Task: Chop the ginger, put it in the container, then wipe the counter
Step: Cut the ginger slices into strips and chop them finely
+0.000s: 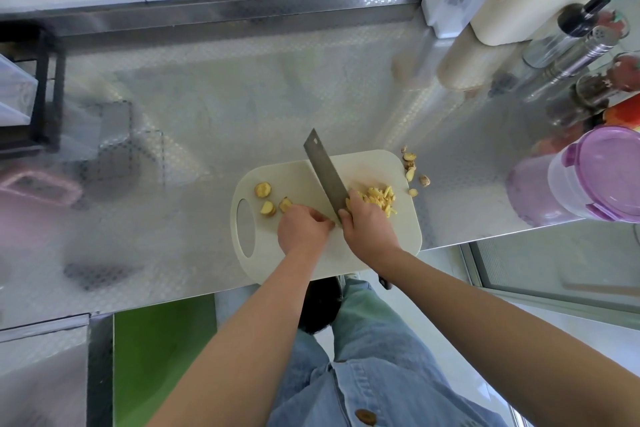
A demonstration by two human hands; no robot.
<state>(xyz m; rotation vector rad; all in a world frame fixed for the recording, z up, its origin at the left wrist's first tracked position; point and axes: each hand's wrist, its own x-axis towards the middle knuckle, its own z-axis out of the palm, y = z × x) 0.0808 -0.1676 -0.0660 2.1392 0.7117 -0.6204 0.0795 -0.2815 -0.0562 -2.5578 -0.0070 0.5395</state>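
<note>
A cream cutting board (298,173) lies at the steel counter's front edge. My right hand (369,229) grips the cleaver (325,173), whose blade stands edge-down across the board's middle. Right of the blade is a pile of chopped ginger (379,199). My left hand (303,229) has its fingers curled against the board just left of the blade; whatever is under the fingertips is hidden. Three ginger slices (268,199) lie on the board's left part. A clear container with a purple lid (602,173) stands on the counter's right end.
Ginger peel scraps (414,170) lie off the board's far right corner. Bottles and spice jars (581,52) and a cream holder (512,10) crowd the back right. A black rack (45,87) stands at the far left. The counter (207,107) ends just right of the board.
</note>
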